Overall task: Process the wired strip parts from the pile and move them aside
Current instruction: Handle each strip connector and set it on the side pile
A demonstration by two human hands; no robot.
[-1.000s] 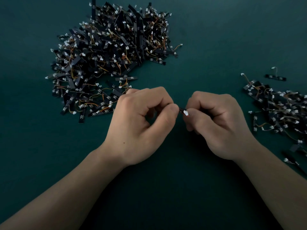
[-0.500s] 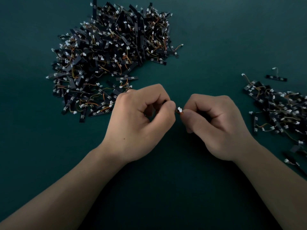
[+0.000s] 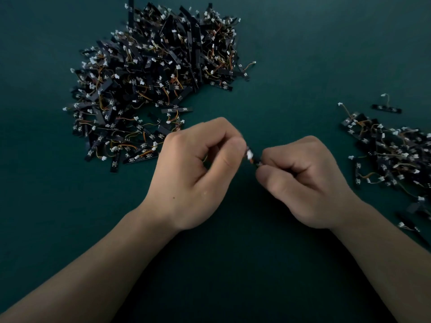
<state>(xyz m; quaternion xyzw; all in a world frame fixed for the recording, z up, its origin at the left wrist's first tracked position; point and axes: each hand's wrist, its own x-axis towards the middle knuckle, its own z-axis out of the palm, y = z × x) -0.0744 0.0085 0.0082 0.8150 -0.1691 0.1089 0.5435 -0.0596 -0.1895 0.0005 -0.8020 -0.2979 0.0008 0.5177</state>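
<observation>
Far left: big pile (image 3: pixel 154 85) of unprocessed parts, so most of the job is left. Centre, just near of it: left hand (image 3: pixel 198 173) with fingers curled, pinching the white-plug end of one wired strip part (image 3: pixel 250 155), contact slightly blurred. Right hand (image 3: pixel 300 180) pinches the dark end of the same part. Far right, well apart: smaller heap (image 3: pixel 391 155), presumably done ones. My read: a minority processed, this part not yet set aside.

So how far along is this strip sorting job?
Early on. Done: a smaller heap of wired strip parts lies at right. In hand: the left hand and right hand pinch one wired strip part between them. Left: the far bigger pile at upper left.
</observation>
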